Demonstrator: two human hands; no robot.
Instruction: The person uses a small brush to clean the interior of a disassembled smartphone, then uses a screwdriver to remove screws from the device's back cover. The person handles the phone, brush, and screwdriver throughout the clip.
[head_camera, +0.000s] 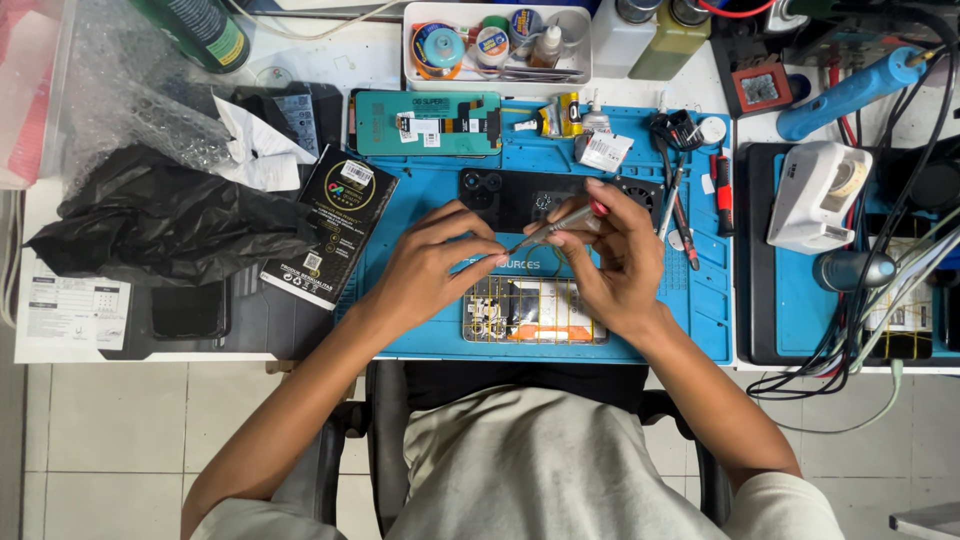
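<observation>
Blue mat (700, 320) covers the bench where a seated person works with both bare hands. Right hand (618, 262) is closed around a slim screwdriver (553, 228) with a red cap, held slantwise above the mat's middle. Left hand (425, 265) pinches shut at the tool's tip, fingertips touching it. Opened phone (530, 312) lies on the mat just below both hands; a black phone back (500, 195) rests just above them. Black packet (335, 225) overlaps the mat's left edge, and a white tray (497, 45) of small jars stands beyond its top edge.
</observation>
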